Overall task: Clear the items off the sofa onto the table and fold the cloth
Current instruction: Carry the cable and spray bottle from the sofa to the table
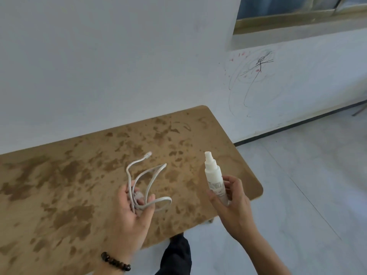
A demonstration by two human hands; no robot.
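A worn brown table point(79, 175) with dark blotches fills the lower left. My left hand point(129, 215), palm up, holds a looped white cable point(148, 175) above the tabletop; one plug end sticks up toward the wall. My right hand point(232, 203) grips a white spray bottle point(214, 175) upright by its lower half, over the table's right end. The sofa and the cloth are out of view.
A white wall point(119, 66) runs behind the table, with scribbles point(256, 76) under a window sill point(297, 26) at the right. Grey tiled floor point(307, 185) lies to the right of the table. My dark trouser leg point(176, 255) shows below the table edge.
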